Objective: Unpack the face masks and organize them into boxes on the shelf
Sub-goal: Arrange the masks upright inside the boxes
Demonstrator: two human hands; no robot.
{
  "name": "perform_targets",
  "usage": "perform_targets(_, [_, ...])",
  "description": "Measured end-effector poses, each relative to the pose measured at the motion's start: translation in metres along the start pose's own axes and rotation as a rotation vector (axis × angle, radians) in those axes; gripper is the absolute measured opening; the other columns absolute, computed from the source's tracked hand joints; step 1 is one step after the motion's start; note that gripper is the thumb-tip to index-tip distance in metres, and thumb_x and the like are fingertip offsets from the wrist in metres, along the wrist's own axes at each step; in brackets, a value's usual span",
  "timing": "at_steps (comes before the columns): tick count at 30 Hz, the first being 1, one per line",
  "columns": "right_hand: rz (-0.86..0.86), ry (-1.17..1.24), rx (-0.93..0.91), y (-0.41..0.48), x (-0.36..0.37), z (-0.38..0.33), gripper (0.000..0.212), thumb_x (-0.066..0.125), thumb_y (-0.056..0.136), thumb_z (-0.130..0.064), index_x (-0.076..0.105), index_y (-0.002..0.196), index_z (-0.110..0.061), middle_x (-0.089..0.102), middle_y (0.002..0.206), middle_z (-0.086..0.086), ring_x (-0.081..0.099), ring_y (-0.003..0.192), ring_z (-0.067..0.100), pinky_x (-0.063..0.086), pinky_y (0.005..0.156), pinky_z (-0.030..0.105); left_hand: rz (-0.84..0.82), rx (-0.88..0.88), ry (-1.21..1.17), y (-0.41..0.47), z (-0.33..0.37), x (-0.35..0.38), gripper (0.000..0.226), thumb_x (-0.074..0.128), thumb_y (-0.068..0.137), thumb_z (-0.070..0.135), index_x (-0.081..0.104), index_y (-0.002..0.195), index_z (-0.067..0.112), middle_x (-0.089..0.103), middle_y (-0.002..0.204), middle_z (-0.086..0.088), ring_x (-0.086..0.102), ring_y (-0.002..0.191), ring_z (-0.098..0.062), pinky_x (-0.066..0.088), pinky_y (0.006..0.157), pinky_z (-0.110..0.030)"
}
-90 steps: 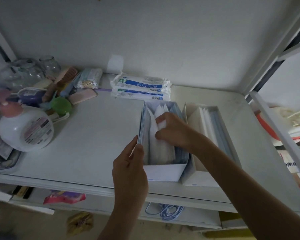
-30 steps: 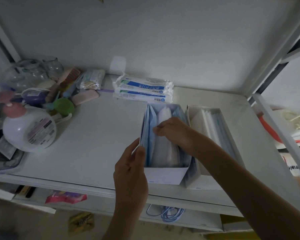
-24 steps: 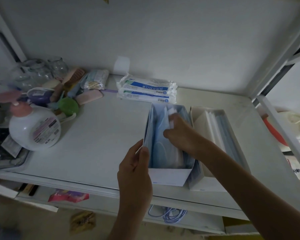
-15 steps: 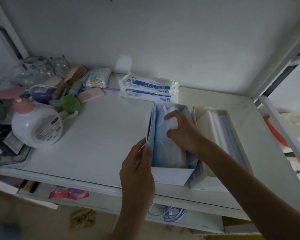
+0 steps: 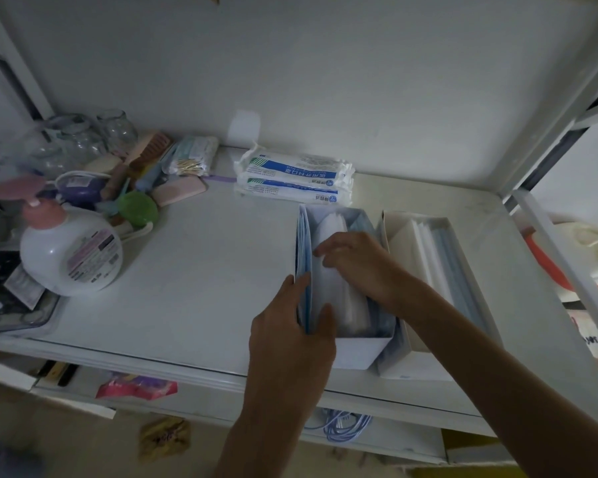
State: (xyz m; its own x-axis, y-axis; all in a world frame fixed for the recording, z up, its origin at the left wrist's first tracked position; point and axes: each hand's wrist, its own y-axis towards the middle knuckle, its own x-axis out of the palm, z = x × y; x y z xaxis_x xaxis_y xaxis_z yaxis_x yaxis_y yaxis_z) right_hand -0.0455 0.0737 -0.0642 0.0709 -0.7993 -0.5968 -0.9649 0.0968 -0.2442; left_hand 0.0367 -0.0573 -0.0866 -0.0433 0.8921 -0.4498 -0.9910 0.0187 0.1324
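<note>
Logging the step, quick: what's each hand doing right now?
Left hand: closed on the left wall of the mask box.
Right hand: inside the box, fingers on the white masks; grip cannot be told.

One head-worn wide-angle view looks forward and steeply down onto a white shelf (image 5: 194, 270) from close in front. Its lens bows the straight edges. The open box (image 5: 359, 350) sits just below frame centre; the back wall rises behind the box.

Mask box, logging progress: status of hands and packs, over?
Left hand gripping mask box left wall. Right hand pressing masks inside. Two sealed packs behind, unopened. Nothing blocking.
</note>
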Motion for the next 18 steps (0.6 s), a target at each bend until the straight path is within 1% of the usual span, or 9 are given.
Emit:
perform_targets(3, [-0.020,-0.106,-0.040,-0.001,0.003,0.004,0.032,0.069,0.080,-0.021,0.064,0.112,-0.022,0.060,0.115,0.005,0.059,0.102,0.023,0.053,0.081,0.032,0.036,-0.002,0.012,-0.001,0.001,0.000,0.037,0.048,0.095,0.006,0.059,0.126,0.023,0.052,0.065,0.016,0.055,0.058,0.005,0.041,0.055,-0.003])
perform_targets(5, [0.018,-0.106,-0.058,-0.001,0.004,0.005,0.035,0.068,0.079,-0.013,0.062,0.112,-0.022,0.057,0.113,0.003,0.057,0.099,0.021,0.050,0.071,0.025,0.056,-0.012,0.012,-0.003,0.004,0.000,0.041,0.046,0.097,0.006,0.053,0.133,0.024,0.052,0.060,0.011,0.055,0.056,0.000,0.042,0.051,-0.009])
perform_targets(8, [0.136,0.057,-0.030,-0.002,0.001,-0.004,0.031,0.065,0.077,-0.001,0.064,0.102,-0.020,0.052,0.093,-0.006,0.056,0.074,0.012,0.043,0.048,0.016,0.110,-0.058,0.032,-0.005,0.008,0.001,0.055,0.046,0.097,0.010,0.033,0.146,0.032,0.049,0.053,0.002,0.048,0.044,-0.010,0.039,0.045,-0.018])
perform_targets(10, [0.205,0.157,0.005,-0.005,-0.005,-0.014,0.030,0.064,0.075,0.004,0.065,0.095,-0.018,0.053,0.089,-0.002,0.055,0.061,0.010,0.038,0.037,0.013,0.149,-0.041,0.095,-0.005,0.011,0.003,0.059,0.045,0.095,0.009,0.030,0.148,0.029,0.044,0.051,0.004,0.045,0.045,-0.009,0.035,0.049,-0.017])
perform_targets(11, [0.227,0.198,0.016,-0.007,-0.009,-0.020,0.031,0.063,0.074,0.005,0.066,0.094,-0.018,0.055,0.086,0.001,0.055,0.052,0.010,0.035,0.034,0.011,0.162,-0.028,0.122,-0.005,0.012,0.003,0.058,0.045,0.094,0.009,0.031,0.148,0.027,0.043,0.052,0.006,0.046,0.047,-0.009,0.038,0.052,-0.020])
perform_targets(13, [0.257,0.262,0.027,-0.016,-0.020,-0.033,0.032,0.062,0.073,0.007,0.067,0.094,-0.017,0.057,0.073,0.004,0.049,0.031,0.005,0.031,0.032,0.010,0.169,-0.017,0.154,-0.005,0.012,0.003,0.056,0.047,0.093,0.011,0.037,0.146,0.022,0.053,0.060,0.002,0.053,0.054,-0.014,0.050,0.064,-0.029])
perform_targets(15, [0.303,0.328,0.019,-0.026,-0.037,-0.045,0.033,0.062,0.073,0.006,0.067,0.095,-0.017,0.054,0.061,0.003,0.039,0.023,0.003,0.031,0.033,0.010,0.179,-0.007,0.176,-0.004,0.010,0.001,0.051,0.049,0.093,0.014,0.043,0.143,0.018,0.069,0.084,-0.008,0.066,0.073,-0.024,0.055,0.080,-0.040])
perform_targets(16, [0.337,0.363,0.013,-0.033,-0.047,-0.050,0.034,0.062,0.073,0.007,0.067,0.096,-0.017,0.052,0.056,0.002,0.038,0.023,0.004,0.031,0.033,0.010,0.181,-0.002,0.182,-0.002,0.010,0.001,0.049,0.049,0.093,0.013,0.045,0.141,0.017,0.071,0.095,-0.010,0.068,0.081,-0.024,0.054,0.084,-0.040])
perform_targets(18, [0.411,0.418,0.005,-0.046,-0.072,-0.055,0.038,0.063,0.073,0.007,0.067,0.100,-0.019,0.053,0.056,0.004,0.040,0.025,0.006,0.034,0.034,0.011,0.175,0.008,0.181,0.001,0.008,0.000,0.046,0.050,0.095,0.011,0.045,0.140,0.017,0.070,0.105,-0.008,0.065,0.084,-0.011,0.051,0.086,-0.024])
